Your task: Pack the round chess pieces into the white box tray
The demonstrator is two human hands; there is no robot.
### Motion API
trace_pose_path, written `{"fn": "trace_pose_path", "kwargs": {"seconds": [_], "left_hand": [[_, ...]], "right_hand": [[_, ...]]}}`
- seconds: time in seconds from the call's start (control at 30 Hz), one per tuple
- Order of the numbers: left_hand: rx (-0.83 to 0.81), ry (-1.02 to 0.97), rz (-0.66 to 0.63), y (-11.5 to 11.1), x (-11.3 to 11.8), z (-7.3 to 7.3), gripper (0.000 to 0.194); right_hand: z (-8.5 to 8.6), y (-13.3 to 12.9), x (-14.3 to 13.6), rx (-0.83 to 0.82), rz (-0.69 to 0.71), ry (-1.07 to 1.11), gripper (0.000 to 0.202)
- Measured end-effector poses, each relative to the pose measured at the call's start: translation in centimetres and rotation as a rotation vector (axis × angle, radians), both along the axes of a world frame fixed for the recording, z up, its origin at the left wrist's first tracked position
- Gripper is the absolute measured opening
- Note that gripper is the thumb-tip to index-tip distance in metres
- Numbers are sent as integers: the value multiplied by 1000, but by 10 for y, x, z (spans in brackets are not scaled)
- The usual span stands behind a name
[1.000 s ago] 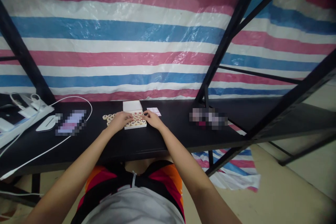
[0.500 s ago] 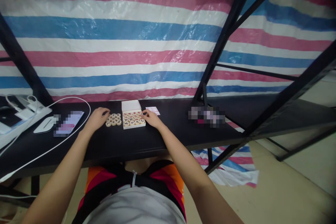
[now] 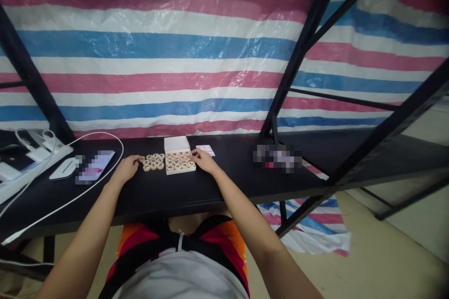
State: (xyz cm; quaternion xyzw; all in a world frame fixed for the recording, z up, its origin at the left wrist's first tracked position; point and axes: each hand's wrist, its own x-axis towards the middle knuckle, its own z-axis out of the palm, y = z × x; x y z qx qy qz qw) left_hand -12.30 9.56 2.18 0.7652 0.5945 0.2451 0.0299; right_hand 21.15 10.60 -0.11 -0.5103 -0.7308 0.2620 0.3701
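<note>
A white open box (image 3: 180, 172) stands on the black table with its lid raised at the back. Rows of round game pieces (image 3: 177, 164) with red and dark characters fill it. Left of the box, several loose round pieces (image 3: 153, 160) lie grouped on the table. My left hand (image 3: 129, 168) pinches a round piece (image 3: 141, 159) at the left edge of this group. My right hand (image 3: 205, 160) is at the box's right side, its fingertips closed at the pieces there; what they hold, if anything, is too small to tell.
Behind the box's right side lies a pinkish-white card (image 3: 206, 150). A phone (image 3: 94, 167), a white flat device (image 3: 65, 168), a white cable (image 3: 121, 142) and a power strip (image 3: 63, 152) are at left. Blurred items (image 3: 278, 158) sit at right, near a black metal frame (image 3: 286, 88).
My left hand has moved from above the loose pieces to their left edge and closed on one piece. My right hand stays at the box. The camera view has shifted slightly.
</note>
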Motion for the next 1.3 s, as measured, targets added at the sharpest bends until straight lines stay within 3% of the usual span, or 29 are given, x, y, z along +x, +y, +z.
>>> {"fn": "trace_pose_path", "kwargs": {"seconds": [0.23,0.5,0.57,0.7,0.77,0.97,1.1,1.3], "left_hand": [[1,140,157,-7,1,6,28],[-8,84,271,-14,6,14,27],[73,-26,208,-15,11,16,30],[182,-165,-90,-24,40,24,34],[145,-111,-219,-30,65,28,33],[-1,11,-380,-23,135,32,24],[-41,71,-393,-13,145,31,22],[33,134,-433,-18,142,35,23]], "right_hand": [[0,-1,0,-4,0,15,29],[0,0,0,-4,-4,9,29],[0,0,-1,0,-8,6,29],[1,0,0,0,-27,30,32],[1,0,0,6,-27,41,31],[2,-1,0,16,-20,13,28],[0,0,0,10,-32,-6,29],[-1,1,0,-4,-19,1,27]]}}
